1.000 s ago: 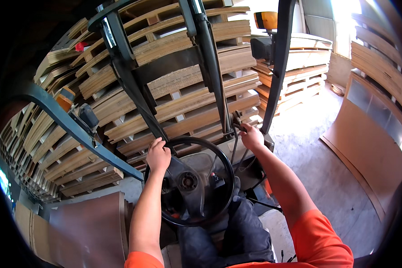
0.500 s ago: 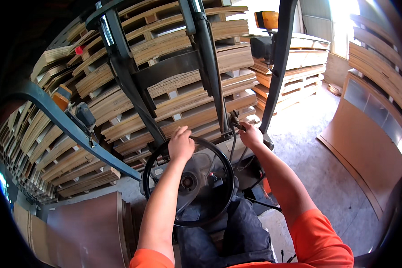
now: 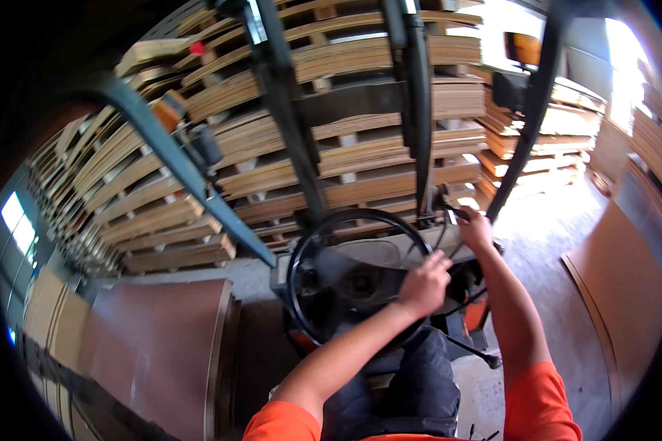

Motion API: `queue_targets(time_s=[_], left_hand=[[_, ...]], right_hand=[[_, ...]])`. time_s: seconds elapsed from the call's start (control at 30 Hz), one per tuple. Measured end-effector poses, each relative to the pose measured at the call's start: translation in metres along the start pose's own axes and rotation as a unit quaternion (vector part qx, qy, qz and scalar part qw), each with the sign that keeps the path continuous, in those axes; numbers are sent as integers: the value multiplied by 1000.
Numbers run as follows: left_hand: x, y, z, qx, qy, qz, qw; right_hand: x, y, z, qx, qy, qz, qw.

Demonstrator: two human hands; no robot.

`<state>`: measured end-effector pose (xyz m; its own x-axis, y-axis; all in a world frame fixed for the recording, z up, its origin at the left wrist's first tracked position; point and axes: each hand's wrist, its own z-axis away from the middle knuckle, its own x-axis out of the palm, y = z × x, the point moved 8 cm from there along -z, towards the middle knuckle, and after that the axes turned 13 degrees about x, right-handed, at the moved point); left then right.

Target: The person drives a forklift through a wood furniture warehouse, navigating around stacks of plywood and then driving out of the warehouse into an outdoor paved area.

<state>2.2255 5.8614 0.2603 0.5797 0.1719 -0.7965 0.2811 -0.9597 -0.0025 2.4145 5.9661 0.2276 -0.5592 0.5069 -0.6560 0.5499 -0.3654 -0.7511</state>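
I sit at the controls of a forklift. My left hand (image 3: 425, 284) is closed on the right side of the black steering wheel (image 3: 296, 253), its arm crossing over the wheel's lower part. Slight motion blur softens its fingers. Ahead and to the right of the wheel, my right hand (image 3: 477, 229) has its fingers wrapped round a dark control lever (image 3: 456, 214). Most of that lever's grip is hidden under the fingers. Beyond the wheel rises the dark forklift mast (image 3: 357, 104), and past it stand tall stacks of wooden boards (image 3: 331, 158).
A blue-grey frame post (image 3: 165, 165) and a dark right post (image 3: 526, 132) flank the mast. Brown sheets (image 3: 154, 345) are piled at the left. More sheets (image 3: 625, 287) lean at the right beside concrete floor (image 3: 544, 220). Further board stacks (image 3: 544, 140) stand at the far right.
My left hand has swung from the top of the steering wheel round to its right side. My right hand stays on the lever. The whole view has shifted, putting the stacks further right.
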Motion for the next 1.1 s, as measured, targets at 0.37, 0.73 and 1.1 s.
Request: queue_targets(time_s=[0.37, 0.73, 1.1], left_hand=[[-54, 60, 106, -4, -15, 49, 999], [-110, 45, 159, 7, 26, -74, 997], [-175, -23, 190, -75, 131, -154, 976]], right_hand=[[9, 13, 2, -67, 36, -47, 996], [0, 64, 69, -50, 40, -68, 996], [109, 390, 170, 226, -472, 414, 745]])
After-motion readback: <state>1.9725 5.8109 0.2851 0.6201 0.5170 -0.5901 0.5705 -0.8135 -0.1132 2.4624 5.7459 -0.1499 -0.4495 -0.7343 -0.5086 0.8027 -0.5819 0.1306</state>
